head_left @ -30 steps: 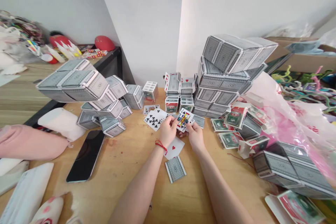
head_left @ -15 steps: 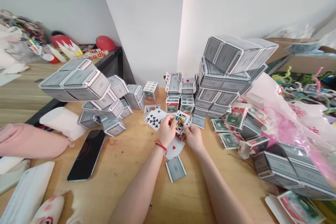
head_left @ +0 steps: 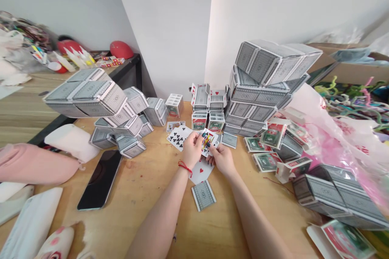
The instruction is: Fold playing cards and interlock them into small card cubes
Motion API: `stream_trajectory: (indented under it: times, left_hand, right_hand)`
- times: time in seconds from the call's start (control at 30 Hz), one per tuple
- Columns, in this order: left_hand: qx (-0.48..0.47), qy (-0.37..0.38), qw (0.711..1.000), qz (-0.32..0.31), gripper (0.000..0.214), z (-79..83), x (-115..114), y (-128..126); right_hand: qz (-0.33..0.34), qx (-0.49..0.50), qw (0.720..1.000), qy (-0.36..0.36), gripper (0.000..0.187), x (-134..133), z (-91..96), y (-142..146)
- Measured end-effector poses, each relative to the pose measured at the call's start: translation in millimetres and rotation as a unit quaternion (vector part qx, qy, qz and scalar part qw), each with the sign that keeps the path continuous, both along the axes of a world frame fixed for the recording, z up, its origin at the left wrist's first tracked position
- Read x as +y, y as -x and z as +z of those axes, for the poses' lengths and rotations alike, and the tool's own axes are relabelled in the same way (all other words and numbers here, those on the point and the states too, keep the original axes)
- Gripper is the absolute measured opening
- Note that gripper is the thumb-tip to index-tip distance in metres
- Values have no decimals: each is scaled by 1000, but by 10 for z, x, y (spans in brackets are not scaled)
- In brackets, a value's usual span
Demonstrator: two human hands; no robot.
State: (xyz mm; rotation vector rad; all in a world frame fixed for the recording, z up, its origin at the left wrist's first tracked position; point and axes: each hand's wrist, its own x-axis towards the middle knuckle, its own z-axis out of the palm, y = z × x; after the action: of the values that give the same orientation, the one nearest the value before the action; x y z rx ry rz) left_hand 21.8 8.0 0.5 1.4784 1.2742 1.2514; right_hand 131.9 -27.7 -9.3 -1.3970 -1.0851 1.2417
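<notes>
Wooden table [head_left: 146,198], dark-spotted, before pale wall [head_left: 170,28]. Left hand [head_left: 192,149], right hand [head_left: 223,160] close together, both pinching jack [head_left: 211,137] over table's middle. Second table [head_left: 18,103] at left, bearing bottles [head_left: 79,61]; carton [head_left: 349,73] at far right.

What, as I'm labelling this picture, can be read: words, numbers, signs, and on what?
"J", club sign: held card.
"6" or "9", clubs: left card.
Heart: near card.
Hearts: cards at the back.
Print on card boxes, other card markings: too small or blurred.
</notes>
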Motion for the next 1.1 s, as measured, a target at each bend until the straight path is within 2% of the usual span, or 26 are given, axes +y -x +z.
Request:
stream_trajectory:
  times: [0.17, 0.4, 0.63, 0.77, 0.9, 1.1]
  left_hand:
    - [21, -9, 1000, 16, 20, -20, -1, 7]
    - [58, -21, 997, 46, 16, -46, 8, 2]
    - [115, -44, 992, 19, 13, -59, 18, 48]
    - [127, -51, 991, -5, 14, -33, 4, 77]
    - [147, -61, 987, -33, 16, -16, -43, 61]
    - [210, -64, 973, -73, 20, 25, -165, -73]
  right_hand:
    - [-20, 17, 1000, -10, 32, 15, -35, 19]
    - [-39, 111, 992, -49, 25, 55, -68, 2]
    - [-78, 110, 989, -57, 25, 72, -101, -37]
    - [-104, 14, 991, -82, 27, 70, -114, -70]
    - [-134, -107, 979, -107, 27, 23, -67, -98]
    - [-220, -319, 916, -107, 27, -46, -16, -118]
